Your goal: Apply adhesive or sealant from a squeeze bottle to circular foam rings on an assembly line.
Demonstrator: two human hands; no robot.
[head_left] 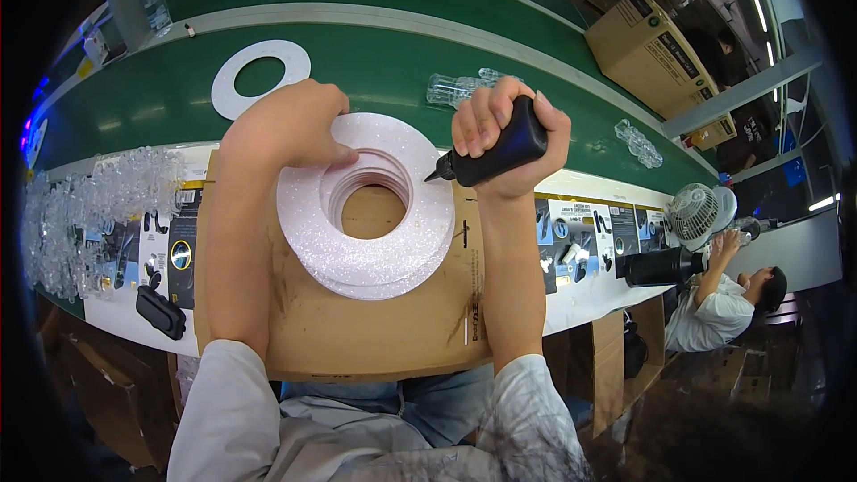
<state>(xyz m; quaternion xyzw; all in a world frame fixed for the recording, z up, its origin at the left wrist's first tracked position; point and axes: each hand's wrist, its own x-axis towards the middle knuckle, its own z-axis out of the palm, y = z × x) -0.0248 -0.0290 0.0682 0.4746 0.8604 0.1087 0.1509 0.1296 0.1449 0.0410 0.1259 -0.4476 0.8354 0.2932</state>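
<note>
A stack of flat white glittery rings [375,263] lies on a brown cardboard sheet [357,339] in front of me. My left hand [299,125] reaches over the far left of the stack, its fingers curled at the inner edge of the top ring; whether they grip it is hidden. My right hand [513,138] is wrapped round a black squeeze bottle [502,150], tilted so its pointed nozzle is at the right side of the top ring. One more white ring [230,55] lies by itself on the green surface beyond my left hand.
Clear plastic pieces are heaped at the left [107,214], with others [638,143] on the green belt [375,45]. A black case [162,311] sits front left. At the right are a black cylinder [656,266], a fan [701,214], a large carton [652,54] and another person [723,312].
</note>
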